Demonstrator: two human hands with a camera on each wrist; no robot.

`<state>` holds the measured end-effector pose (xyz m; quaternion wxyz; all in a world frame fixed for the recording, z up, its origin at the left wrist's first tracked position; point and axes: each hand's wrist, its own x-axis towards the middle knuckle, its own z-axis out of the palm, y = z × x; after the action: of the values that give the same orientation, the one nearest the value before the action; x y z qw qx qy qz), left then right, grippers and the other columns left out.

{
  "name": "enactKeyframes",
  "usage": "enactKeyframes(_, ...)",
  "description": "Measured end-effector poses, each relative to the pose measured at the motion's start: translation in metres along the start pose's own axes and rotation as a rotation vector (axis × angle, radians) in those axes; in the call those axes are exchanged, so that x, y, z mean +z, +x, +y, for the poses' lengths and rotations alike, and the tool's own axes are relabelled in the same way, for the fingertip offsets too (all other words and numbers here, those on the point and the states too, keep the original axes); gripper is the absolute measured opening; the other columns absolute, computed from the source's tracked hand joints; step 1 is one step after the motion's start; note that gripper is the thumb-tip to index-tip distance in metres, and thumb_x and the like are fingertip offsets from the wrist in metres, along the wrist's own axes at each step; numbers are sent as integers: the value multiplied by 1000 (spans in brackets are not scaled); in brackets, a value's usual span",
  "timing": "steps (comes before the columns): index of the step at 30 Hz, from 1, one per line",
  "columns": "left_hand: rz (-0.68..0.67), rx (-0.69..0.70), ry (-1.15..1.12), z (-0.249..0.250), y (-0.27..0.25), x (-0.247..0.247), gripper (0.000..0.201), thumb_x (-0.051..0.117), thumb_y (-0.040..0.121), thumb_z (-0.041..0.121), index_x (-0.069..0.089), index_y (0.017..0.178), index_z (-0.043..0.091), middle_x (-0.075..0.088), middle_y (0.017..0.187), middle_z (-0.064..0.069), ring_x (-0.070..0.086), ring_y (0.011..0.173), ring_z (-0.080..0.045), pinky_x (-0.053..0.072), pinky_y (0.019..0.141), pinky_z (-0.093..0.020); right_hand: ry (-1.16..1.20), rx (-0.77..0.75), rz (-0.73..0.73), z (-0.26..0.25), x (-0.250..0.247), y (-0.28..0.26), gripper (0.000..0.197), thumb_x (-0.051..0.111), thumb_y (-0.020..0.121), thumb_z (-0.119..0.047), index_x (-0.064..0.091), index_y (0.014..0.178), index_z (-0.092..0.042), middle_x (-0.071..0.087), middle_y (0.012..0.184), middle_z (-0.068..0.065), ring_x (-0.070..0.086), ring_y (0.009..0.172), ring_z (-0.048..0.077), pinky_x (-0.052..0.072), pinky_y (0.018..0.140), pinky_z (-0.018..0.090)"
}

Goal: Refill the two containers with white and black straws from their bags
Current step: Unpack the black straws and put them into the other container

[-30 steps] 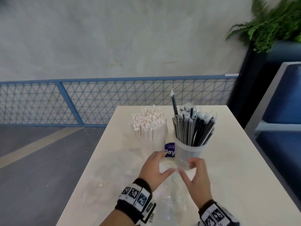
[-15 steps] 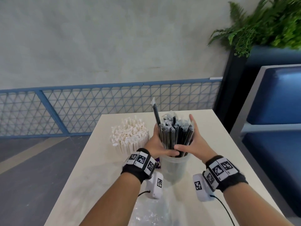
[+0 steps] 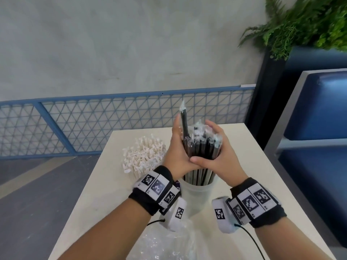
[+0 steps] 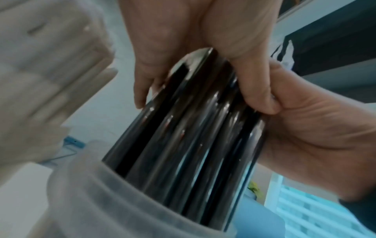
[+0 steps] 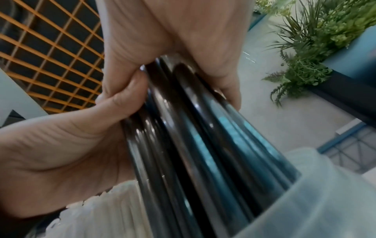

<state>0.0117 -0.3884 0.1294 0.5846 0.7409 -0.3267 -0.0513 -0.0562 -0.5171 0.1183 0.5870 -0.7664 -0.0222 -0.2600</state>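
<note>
Nearest the camera, crumpled clear plastic bags (image 3: 169,244) are seen lying on the pale counter (image 3: 249,177), between the two forearms. Just beyond them a translucent container (image 3: 197,196) stands upright on the counter, and a bundle of wrapped black straws (image 3: 202,147) is held in it, their lower ends inside its mouth and their upper parts rising well above its rim.

The bundle is clasped from both sides above the rim. The left hand (image 3: 176,152) is wrapped round the bundle's left side with its fingers extended upward along the straws; the right hand (image 3: 223,154) is curled round the right side, its fingertips reaching over the wrapper ends. The two thumbs are pressed together on the near face of the bundle, as is shown in both wrist views (image 4: 258,99) (image 5: 122,99). One black straw (image 3: 184,122) stands higher than the rest, beside the left fingers.

To the left, a packed cluster of white straws (image 3: 142,156) is seen upright on the counter; its container is hidden. Farther off, a blue mesh railing (image 3: 93,121), a grey wall and a green plant (image 3: 304,25) are visible.
</note>
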Motion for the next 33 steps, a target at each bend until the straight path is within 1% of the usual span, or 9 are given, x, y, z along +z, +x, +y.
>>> enactKeyframes(5, -55, 274, 312, 16, -1, -13, 110, 73, 73, 17, -10, 131, 60, 5, 150, 16, 10, 138, 7, 17, 103, 0, -202, -81, -18, -1, 2, -4, 64, 58, 81, -46, 33, 138, -34, 42, 139, -11, 34, 131, -4, 26, 108, 11)
enactKeyframes(7, -104, 349, 526, 16, 0, -17, 92, 65, 81, 27, -1, 143, 44, 7, 154, 13, 8, 141, 4, 18, 116, -21, -281, -73, -34, 2, 6, -5, 49, 44, 92, -40, 31, 139, -34, 39, 141, -10, 32, 130, -8, 23, 106, 5)
enactKeyframes(10, -257, 222, 764, 4, 2, -15, 74, 54, 89, 32, 10, 148, 21, 5, 159, 6, -1, 146, -10, 12, 119, -47, -396, -20, -83, 14, 13, -7, 47, 31, 96, -34, 28, 143, -28, 31, 150, -7, 26, 137, 0, 22, 115, 21)
enactKeyframes(15, -395, 57, 823, -17, -7, 0, 71, 31, 94, 45, 1, 149, 10, -2, 159, -4, -8, 146, -13, 4, 121, -34, -677, 62, -210, 26, 16, -9, 70, 7, 86, -58, 21, 147, -27, 15, 157, -7, 7, 144, 4, 19, 117, 38)
enactKeyframes(17, -372, 51, 813, -21, -9, 0, 82, 20, 84, 57, -2, 148, 12, -7, 159, -3, -15, 144, -11, 1, 121, -37, -598, 88, -227, 22, 14, -9, 70, 20, 87, -65, 16, 147, -28, 7, 158, -6, 0, 145, 6, 14, 119, 39)
enactKeyframes(20, -263, 53, 616, -23, -12, -4, 95, 46, 80, 59, -9, 148, 21, -24, 155, 4, -27, 140, -11, -7, 117, -39, -357, 121, -107, 16, 4, -12, 88, 50, 75, -64, 6, 146, -37, -9, 158, -7, -13, 144, 6, 8, 116, 33)
enactKeyframes(25, -316, -163, 125, -41, -16, -7, 135, 86, 51, 45, -13, 143, 39, 6, 158, 5, 14, 145, -12, 21, 118, -40, -138, 226, -277, 25, -5, -16, 116, 79, 62, -49, -7, 140, -48, 14, 155, -10, 19, 142, 5, 23, 114, 29)
enactKeyframes(30, -202, -89, 127, -42, -17, -1, 107, 78, 57, 34, 16, 144, 30, 40, 139, 9, 43, 127, -6, 39, 107, -31, -223, 170, -237, 39, 1, -17, 93, 78, 72, -23, 18, 140, -44, 45, 135, -18, 46, 120, -7, 39, 105, 24)
enactKeyframes(33, -86, -31, 168, -39, -16, 0, 97, 79, 62, 28, 23, 142, 30, 40, 141, 9, 41, 128, -5, 38, 108, -29, -164, 113, -179, 37, -1, -16, 81, 74, 77, -21, 25, 137, -44, 41, 134, -26, 41, 118, -19, 39, 100, 11)
